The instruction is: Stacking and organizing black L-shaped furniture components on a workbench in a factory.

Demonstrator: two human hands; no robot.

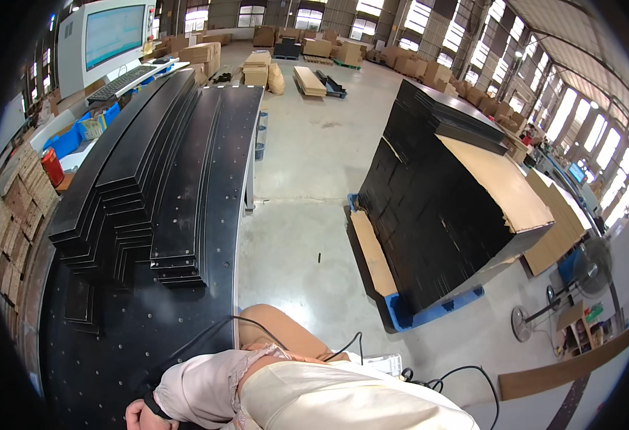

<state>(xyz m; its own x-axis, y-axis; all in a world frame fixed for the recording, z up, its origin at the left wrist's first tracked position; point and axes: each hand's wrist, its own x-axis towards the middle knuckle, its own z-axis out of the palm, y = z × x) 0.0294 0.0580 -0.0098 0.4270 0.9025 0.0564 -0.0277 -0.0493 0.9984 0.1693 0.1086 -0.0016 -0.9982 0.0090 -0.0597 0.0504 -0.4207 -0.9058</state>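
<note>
At the bottom left, my right hand [146, 416] rests low over the black tabletop [178, 319]. A dark band circles its wrist, and a pale sleeve with a ruffled cuff covers the forearm. The visible fingers are curled; the lower edge cuts off the rest, so whatever they hold is hidden. A thin black cable [210, 331] emerges near this forearm. Further up the table lie stacks of long black panels [146, 154], with another stack of narrow black panels [185, 193] beside them. My left hand is out of view.
A tall block of black panels [436, 208] stands on a blue pallet [440, 307] to the right. A computer monitor [114, 36] and keyboard [124, 82] sit at the far left. A standing fan [590, 265] is at right. Cartons [200, 54] stand further back.
</note>
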